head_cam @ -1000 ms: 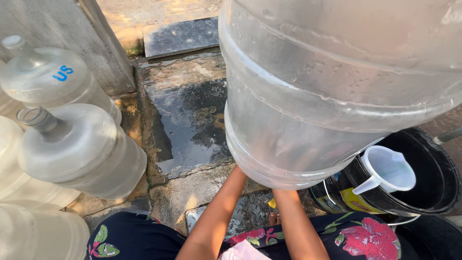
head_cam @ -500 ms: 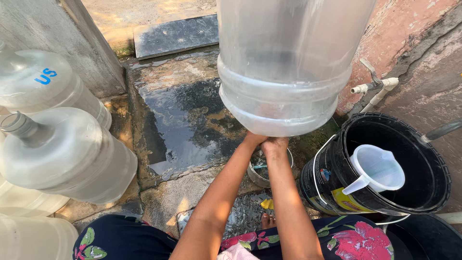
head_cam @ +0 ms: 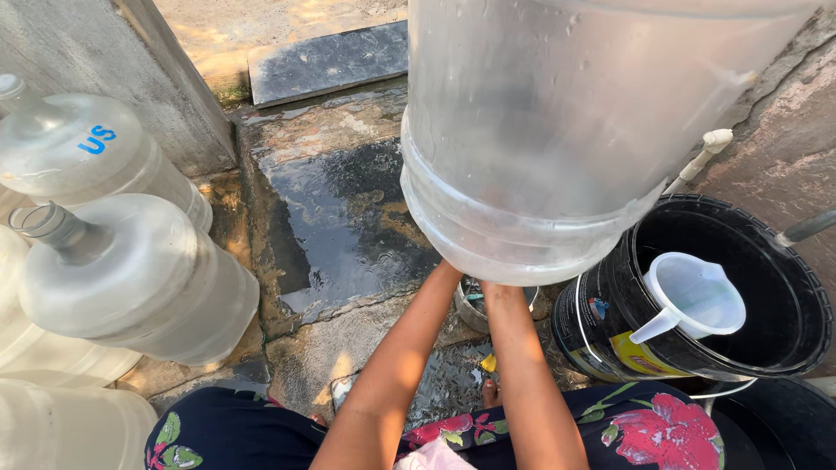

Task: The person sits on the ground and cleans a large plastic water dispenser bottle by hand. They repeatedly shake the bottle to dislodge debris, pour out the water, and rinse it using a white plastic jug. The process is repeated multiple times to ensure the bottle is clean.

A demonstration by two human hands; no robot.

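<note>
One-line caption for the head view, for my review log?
Both forearms reach under a large clear water jug, hands hidden, above wet stone, beside a black bucket holding a white scoop.

Big clear water jug (head_cam: 557, 130) held up in the middle, wet walls, both hands hidden under its base. Just right of the grip, a black bucket (head_cam: 784, 287) with a curved label (head_cam: 636, 352) on its near side: yellow patch, white strip, small red-blue mark. Well left of the grip, clear empty jugs lying on their sides; the upper jug (head_cam: 96, 161) has blue lettering (head_cam: 94, 139) on its shoulder. No signs or screens.
</note>
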